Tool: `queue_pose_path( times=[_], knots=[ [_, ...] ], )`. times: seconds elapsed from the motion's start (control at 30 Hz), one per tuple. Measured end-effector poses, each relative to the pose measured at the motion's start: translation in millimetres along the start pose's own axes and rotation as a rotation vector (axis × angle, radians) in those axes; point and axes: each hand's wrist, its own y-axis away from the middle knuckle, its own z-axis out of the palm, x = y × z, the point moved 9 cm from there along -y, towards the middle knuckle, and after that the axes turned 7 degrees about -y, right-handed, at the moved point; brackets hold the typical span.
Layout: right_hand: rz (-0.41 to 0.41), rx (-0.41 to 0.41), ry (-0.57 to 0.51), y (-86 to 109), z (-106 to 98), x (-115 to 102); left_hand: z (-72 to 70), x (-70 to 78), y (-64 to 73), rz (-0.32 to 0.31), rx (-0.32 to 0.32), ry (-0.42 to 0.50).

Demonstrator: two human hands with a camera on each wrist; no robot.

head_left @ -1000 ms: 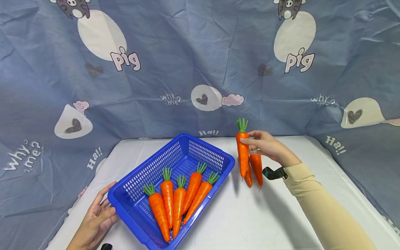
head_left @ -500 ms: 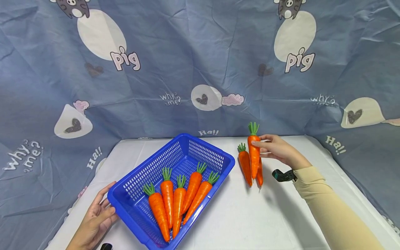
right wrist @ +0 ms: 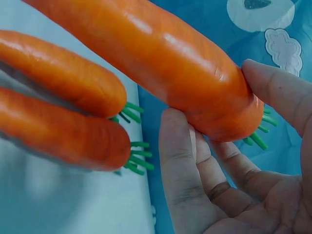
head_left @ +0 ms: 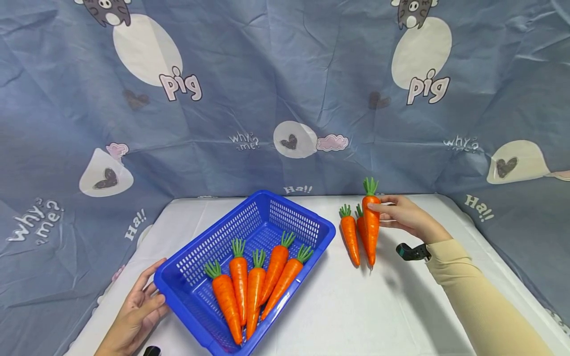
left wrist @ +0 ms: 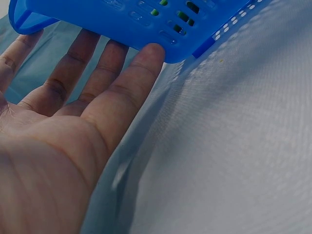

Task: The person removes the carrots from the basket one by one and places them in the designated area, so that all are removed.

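Observation:
In the head view my right hand (head_left: 403, 216) pinches a carrot (head_left: 371, 230) near its top, thumb on one side and fingers on the other. The right wrist view shows this carrot (right wrist: 165, 58) raised in front of two others, green stalks toward the hand. Those two carrots (head_left: 350, 236) lie side by side on the white table, one partly hidden behind the held one. My left hand (head_left: 138, 309) touches the near left corner of a blue basket (head_left: 178, 296) with its fingers extended. In the left wrist view the fingertips reach the basket's wall (left wrist: 107, 17).
Several carrots (head_left: 227, 301) lie in the near half of the basket, stalks pointing away. The white tabletop (head_left: 347, 311) stretches to the right of the basket. A blue printed cloth (head_left: 249, 89) hangs behind and at both sides of the table.
My right hand has moved right and slightly down with the carrot, from in front of the other two to their right side, so both now show. The left hand and basket stay still.

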Motion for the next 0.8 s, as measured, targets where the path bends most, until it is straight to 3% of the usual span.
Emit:
queue_pose_path(
  times=[0.8],
  knots=[
    [0.075, 0.04, 0.016, 1.2, -30, 31, -0.4, -1.6, 0.5, -0.029, 0.014, -0.026]
  ],
)
